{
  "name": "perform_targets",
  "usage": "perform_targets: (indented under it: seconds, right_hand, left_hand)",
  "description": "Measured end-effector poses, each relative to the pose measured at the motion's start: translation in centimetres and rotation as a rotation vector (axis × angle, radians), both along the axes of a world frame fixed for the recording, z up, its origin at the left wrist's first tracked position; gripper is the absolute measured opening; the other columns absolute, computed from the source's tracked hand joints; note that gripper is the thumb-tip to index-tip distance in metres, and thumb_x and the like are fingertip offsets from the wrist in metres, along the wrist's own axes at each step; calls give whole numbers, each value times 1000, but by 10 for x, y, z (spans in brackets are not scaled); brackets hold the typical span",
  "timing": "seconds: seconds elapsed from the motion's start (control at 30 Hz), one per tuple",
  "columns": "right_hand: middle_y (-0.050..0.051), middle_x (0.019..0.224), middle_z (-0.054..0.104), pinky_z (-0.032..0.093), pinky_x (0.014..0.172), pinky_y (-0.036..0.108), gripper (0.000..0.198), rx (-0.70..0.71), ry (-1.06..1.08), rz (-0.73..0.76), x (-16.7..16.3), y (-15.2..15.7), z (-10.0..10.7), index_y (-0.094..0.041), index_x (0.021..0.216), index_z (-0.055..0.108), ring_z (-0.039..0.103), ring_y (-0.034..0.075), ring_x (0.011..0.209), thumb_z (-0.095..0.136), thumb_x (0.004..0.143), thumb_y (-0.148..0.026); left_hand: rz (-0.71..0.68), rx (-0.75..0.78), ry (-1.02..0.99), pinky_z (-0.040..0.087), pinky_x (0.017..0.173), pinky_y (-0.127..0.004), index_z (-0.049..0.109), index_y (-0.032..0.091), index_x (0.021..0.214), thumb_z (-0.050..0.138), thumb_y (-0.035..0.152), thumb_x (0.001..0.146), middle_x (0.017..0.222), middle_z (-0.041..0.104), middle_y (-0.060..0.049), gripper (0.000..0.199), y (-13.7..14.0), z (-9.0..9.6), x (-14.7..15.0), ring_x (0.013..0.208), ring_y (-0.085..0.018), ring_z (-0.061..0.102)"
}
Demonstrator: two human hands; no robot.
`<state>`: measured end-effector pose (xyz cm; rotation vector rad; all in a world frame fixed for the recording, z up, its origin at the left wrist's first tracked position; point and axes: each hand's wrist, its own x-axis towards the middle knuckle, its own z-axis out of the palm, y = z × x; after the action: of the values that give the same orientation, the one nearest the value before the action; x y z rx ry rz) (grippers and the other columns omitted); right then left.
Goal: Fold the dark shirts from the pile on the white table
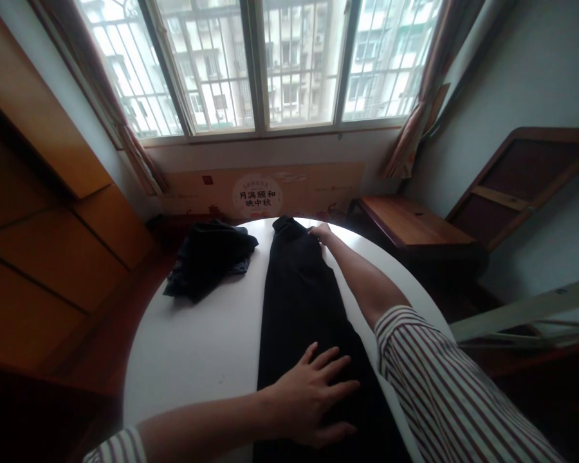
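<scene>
A pair of black trousers (299, 302), folded lengthwise, stretches across the white round table (197, 360) from its far edge toward me. My left hand (313, 392) lies flat on the near part of the cloth, its fingers spread. At the far end, my right hand (322, 234) has its fingers closed on the right edge of the trousers, near the waistband. That hand is small in view, and the far side of its grip is hidden.
A pile of dark folded clothes (212, 257) lies on the table's left side. Beyond the table are a cardboard box (193, 186) under the window and a wooden desk (410, 218) at right. Orange-brown cabinets (33, 257) stand at left.
</scene>
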<state>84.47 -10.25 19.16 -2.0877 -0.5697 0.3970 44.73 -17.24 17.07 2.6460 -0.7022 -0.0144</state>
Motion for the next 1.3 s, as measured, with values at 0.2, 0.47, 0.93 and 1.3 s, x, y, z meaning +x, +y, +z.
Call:
perform_targets:
  seconds: [0.2,0.47,0.93,1.3]
  right_hand:
    - [9,123,61,55,86,43,35,25,-57,-49,12,15,-2,-16,125,58,63,22,103,61,95,-34]
    - [18,115,67,53,88,31,39,-92,-155,-145,-5,-39,-9,-7,111,65,63,27,110,79,77,-21]
    - [2,56,64,51,49,20,22,-100,-88,76,-84,-121,-5,-13,71,67,60,12,48,85,72,-26]
    - [-5,54,58,48,44,19,35,-33,24,102,-114,-131,-6,-14,102,60,54,9,43,82,76,-16]
  left_hand:
    - [0,38,-16,28,112,-64,36,21,150,47,54,96,159,31,-15,64,-2,5,0,146,-35,26]
    - [-9,53,-43,27,112,-63,35,22,151,41,59,97,159,29,-16,66,-1,1,1,146,-36,26]
    - [-41,352,-54,44,57,-33,55,15,95,46,43,97,80,61,-8,30,-77,0,-42,66,-21,60]
    - [-205,359,-201,41,53,-32,53,15,99,48,23,98,80,61,-3,9,-81,3,-49,63,-17,60]
